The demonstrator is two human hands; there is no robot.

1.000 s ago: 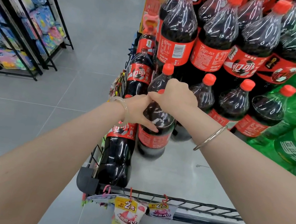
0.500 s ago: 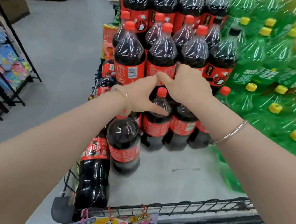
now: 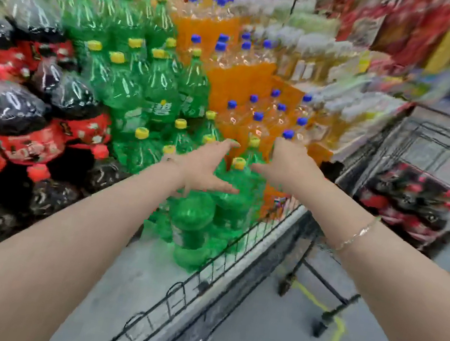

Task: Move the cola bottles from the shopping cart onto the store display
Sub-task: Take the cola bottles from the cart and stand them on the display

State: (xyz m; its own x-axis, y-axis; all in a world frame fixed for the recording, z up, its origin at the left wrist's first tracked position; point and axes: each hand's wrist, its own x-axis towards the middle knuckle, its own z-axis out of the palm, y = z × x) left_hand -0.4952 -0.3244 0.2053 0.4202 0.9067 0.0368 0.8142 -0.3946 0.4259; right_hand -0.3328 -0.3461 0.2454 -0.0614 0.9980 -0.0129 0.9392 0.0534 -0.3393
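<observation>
Both hands, left (image 3: 204, 164) and right (image 3: 286, 165), spread and empty, over ribbed green bottles (image 3: 159, 92); glossy dark colas (image 3: 408, 199) lie in the wire cart (image 3: 443, 140) at 3 o'clock

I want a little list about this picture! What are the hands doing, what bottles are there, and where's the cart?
left hand: open, fingers spread, holding nothing
right hand: open, holding nothing
cola bottles on display: far left, red caps and labels
green bottles: middle, yellow caps
orange bottles: right of the green ones, blue caps
shopping cart: far right, cola bottles inside
sharpness: very blurred
</observation>
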